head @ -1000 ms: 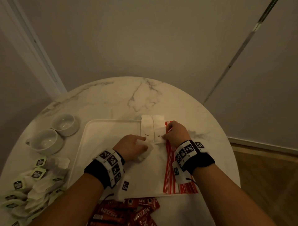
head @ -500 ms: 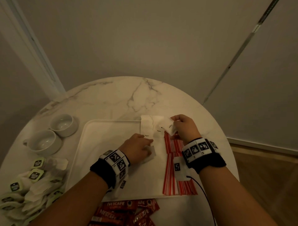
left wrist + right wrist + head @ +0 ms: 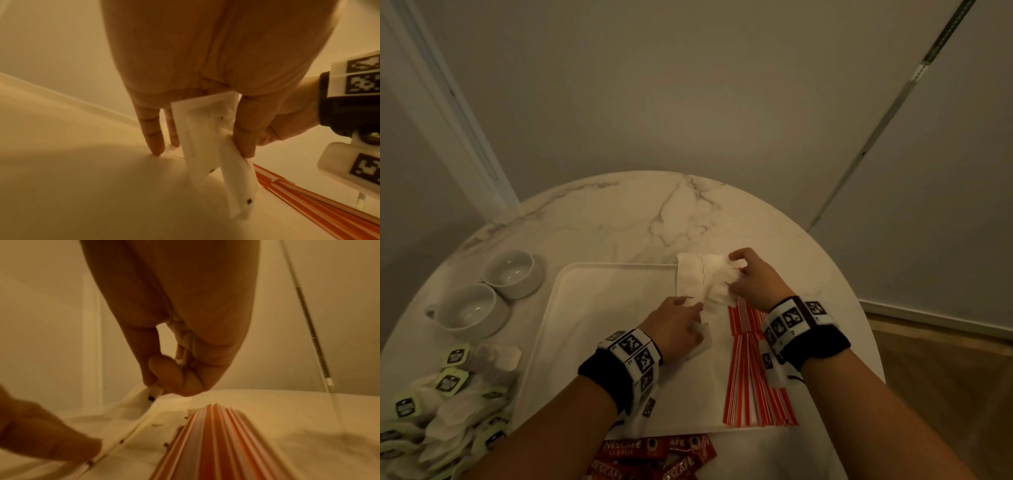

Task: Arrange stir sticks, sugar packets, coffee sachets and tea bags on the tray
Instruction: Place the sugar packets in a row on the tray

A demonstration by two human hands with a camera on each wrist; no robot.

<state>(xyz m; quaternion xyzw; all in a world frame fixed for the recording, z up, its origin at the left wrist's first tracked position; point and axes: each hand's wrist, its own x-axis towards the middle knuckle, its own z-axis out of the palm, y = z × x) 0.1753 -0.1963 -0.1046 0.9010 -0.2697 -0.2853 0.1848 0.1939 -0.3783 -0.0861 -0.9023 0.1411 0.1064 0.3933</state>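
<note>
A white tray (image 3: 592, 308) lies on the marble table. Two white sugar packets (image 3: 690, 281) lie at its far edge. My right hand (image 3: 736, 277) pinches another sugar packet (image 3: 720, 286) by its edge, just over the right one; the pinch (image 3: 162, 389) shows in the right wrist view. My left hand (image 3: 690, 308) holds spare sugar packets (image 3: 207, 146) between thumb and fingers, one fingertip (image 3: 156, 149) touching the tray. Red-and-white stir sticks (image 3: 753, 377) lie along the tray's right side. Red coffee sachets (image 3: 654, 455) sit off the tray's near edge; tea bags (image 3: 448, 394) are heaped at the left.
Two white cups (image 3: 469, 308) (image 3: 512, 270) stand left of the tray. The table's round edge (image 3: 859, 308) runs close to my right wrist. A wall stands behind the table.
My right hand picked up a sugar packet, lifted it tilted, and has brought it down over the far row. My left hand slid forward to the laid packet.
</note>
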